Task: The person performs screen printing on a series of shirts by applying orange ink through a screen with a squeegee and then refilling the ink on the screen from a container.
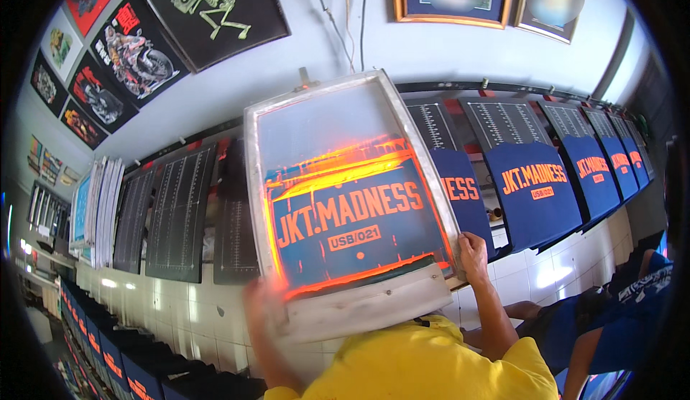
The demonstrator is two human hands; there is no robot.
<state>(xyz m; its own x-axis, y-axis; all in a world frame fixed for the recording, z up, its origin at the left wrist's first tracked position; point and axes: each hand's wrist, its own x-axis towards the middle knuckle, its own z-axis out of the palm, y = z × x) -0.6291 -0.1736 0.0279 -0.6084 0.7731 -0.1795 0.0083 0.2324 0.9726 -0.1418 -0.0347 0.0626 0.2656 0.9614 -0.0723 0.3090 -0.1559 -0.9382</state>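
Note:
A silkscreen frame [259, 184] with a pale, worn border fills the middle of the view, tilted in front of me. Bright orange ink [345, 170] streaks its mesh and rims the lettered stencil. Across its near end lies a squeegee [366, 303] with a pale handle. My right hand [473, 255] is closed around the frame's right edge near the lower corner. At the lower left corner is my left hand [264, 301], smeared by motion, so its fingers do not show clearly.
Black printing boards [176, 213] line the wall; those on the right carry navy fabric pieces [535, 191] with orange lettering. More frames [100, 206] stand stacked at left. Printed navy pieces [108, 350] hang lower left. A person in dark blue [611, 328] is close at right.

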